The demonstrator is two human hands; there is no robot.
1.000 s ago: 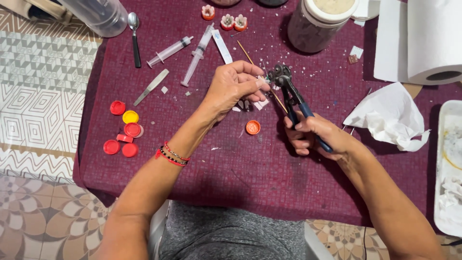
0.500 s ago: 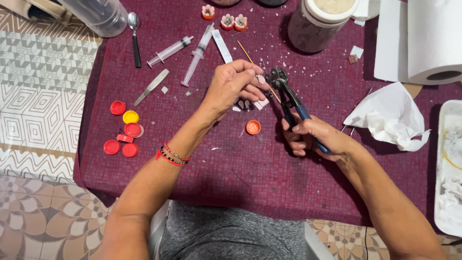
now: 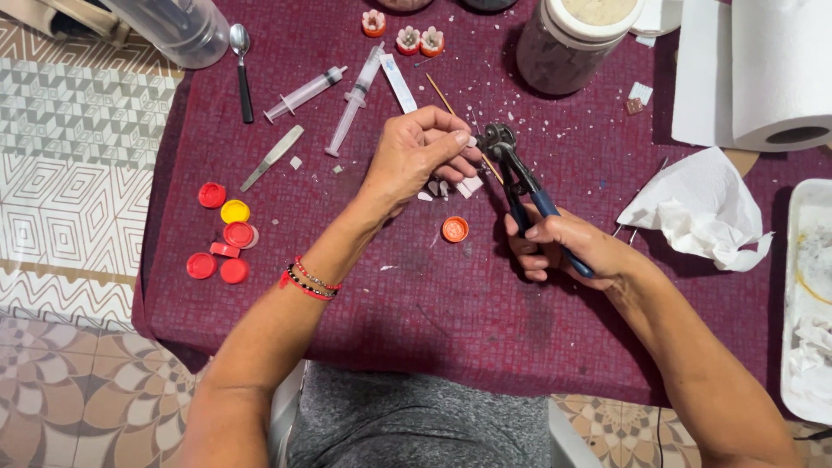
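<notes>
we see the right hand [image 3: 563, 247] clenched around the blue handles of a pair of nippers [image 3: 518, 178], whose dark wheeled head sits just above the surface [image 3: 433, 312], a table under a maroon cloth. the left hand [image 3: 416, 160] pinches a small pale tile piece [image 3: 471, 141] between thumb and fingertips and holds it right at the cutting head; the piece is so small and so covered that we cannot tell whether it lies between the wheels or just beside them.

a few pale offcuts [image 3: 446, 186] lie beneath the left hand, and an orange bottle cap [image 3: 455, 229] rests near the right hand's knuckles. off to the left sit a cluster of red and yellow caps [image 3: 223, 238], two syringes [image 3: 334, 95], a metal blade tool [image 3: 272, 157] and a spoon [image 3: 242, 52]. crumpled tissue [image 3: 702, 208] and a paper towel roll [image 3: 780, 69] lie to the right.

in our judgement the chief risk is the left fingertips: they sit touching the cutter's head, so a squeeze could nip skin if the grip slips. a bite taken off-line could crack the piece wrongly, and a shard could fly off the surface or toward the face, since nothing shields it. small white chips already scattered on the cloth could hide a dropped fragment.
</notes>
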